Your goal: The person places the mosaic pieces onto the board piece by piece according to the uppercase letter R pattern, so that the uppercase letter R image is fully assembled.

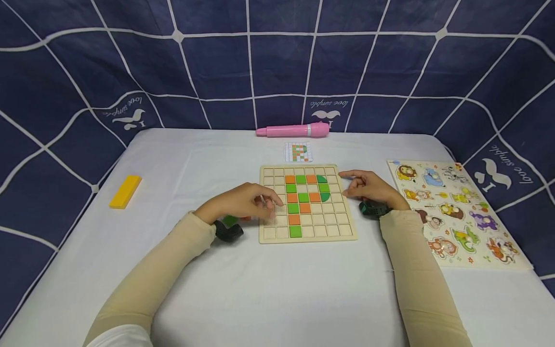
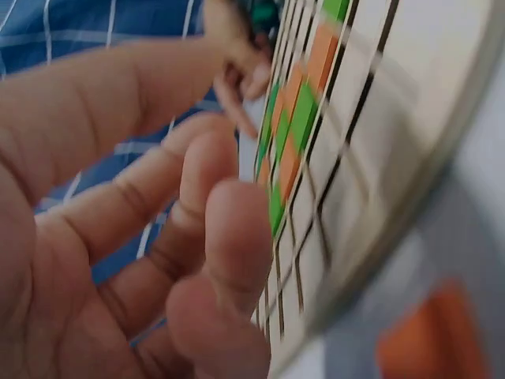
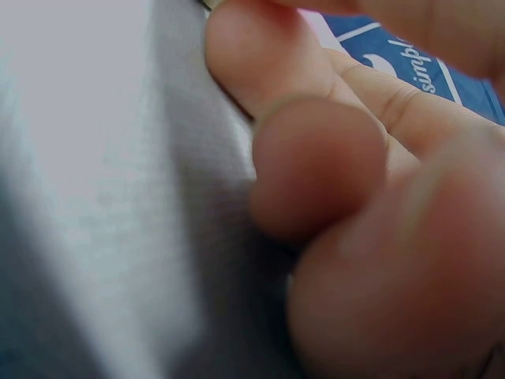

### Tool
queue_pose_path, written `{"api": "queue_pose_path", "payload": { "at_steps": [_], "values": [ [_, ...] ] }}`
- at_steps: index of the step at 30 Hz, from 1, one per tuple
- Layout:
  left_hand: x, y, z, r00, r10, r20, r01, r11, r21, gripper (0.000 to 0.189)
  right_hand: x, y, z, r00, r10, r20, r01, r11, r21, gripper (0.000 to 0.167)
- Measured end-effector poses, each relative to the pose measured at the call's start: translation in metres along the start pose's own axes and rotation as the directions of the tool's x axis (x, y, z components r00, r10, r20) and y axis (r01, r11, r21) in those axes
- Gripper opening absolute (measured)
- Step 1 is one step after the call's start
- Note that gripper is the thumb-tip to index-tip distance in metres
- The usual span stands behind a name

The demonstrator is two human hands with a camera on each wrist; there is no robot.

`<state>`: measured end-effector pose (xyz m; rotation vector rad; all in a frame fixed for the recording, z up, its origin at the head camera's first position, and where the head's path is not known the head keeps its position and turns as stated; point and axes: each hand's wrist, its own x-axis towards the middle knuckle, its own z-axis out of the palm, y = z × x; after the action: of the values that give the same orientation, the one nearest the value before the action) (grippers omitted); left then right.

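A wooden grid board lies on the table with orange and green square tiles set in its cells. Two green pieces with a rounded side sit at the right of the pattern. Over the board's left columns hovers my left hand, its fingers loosely bent and nothing between them. My right hand is at the board's right edge, index finger and thumb stretched toward the rim and the other fingers curled under. Partly hidden by the left wrist are loose green and orange pieces.
Behind the board lies a small pattern card, with a pink pen-like stick farther back. A yellow block is at the left. An animal puzzle board lies at the right, partly under the right forearm. Dark blue cloth encloses the table.
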<state>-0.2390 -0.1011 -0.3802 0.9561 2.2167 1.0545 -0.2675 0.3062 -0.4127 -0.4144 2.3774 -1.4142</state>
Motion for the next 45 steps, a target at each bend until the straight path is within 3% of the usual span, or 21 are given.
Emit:
{"api": "queue_pose_path", "payload": {
  "at_steps": [8,15,30,45],
  "values": [
    [-0.012,-0.031,-0.034,0.992,-0.103,0.072,0.111,0.986,-0.121,0.031,0.000,-0.003,0.001,1.000,0.008,0.003,-0.008,1.000,0.008,0.066],
    [-0.016,-0.052,-0.044,0.984,-0.126,0.126,0.145,0.977,-0.157,0.037,0.000,-0.001,0.001,1.000,0.010,-0.002,-0.010,1.000,0.001,0.065],
    [-0.018,-0.055,-0.043,0.982,-0.097,0.163,0.104,0.994,-0.032,0.040,-0.001,-0.003,0.001,1.000,0.017,-0.005,-0.017,1.000,0.002,0.066],
    [-0.019,-0.049,-0.041,0.982,-0.106,0.158,0.109,0.994,-0.009,0.038,0.000,0.000,0.001,1.000,0.013,-0.001,-0.013,1.000,0.009,0.066]
  ]
}}
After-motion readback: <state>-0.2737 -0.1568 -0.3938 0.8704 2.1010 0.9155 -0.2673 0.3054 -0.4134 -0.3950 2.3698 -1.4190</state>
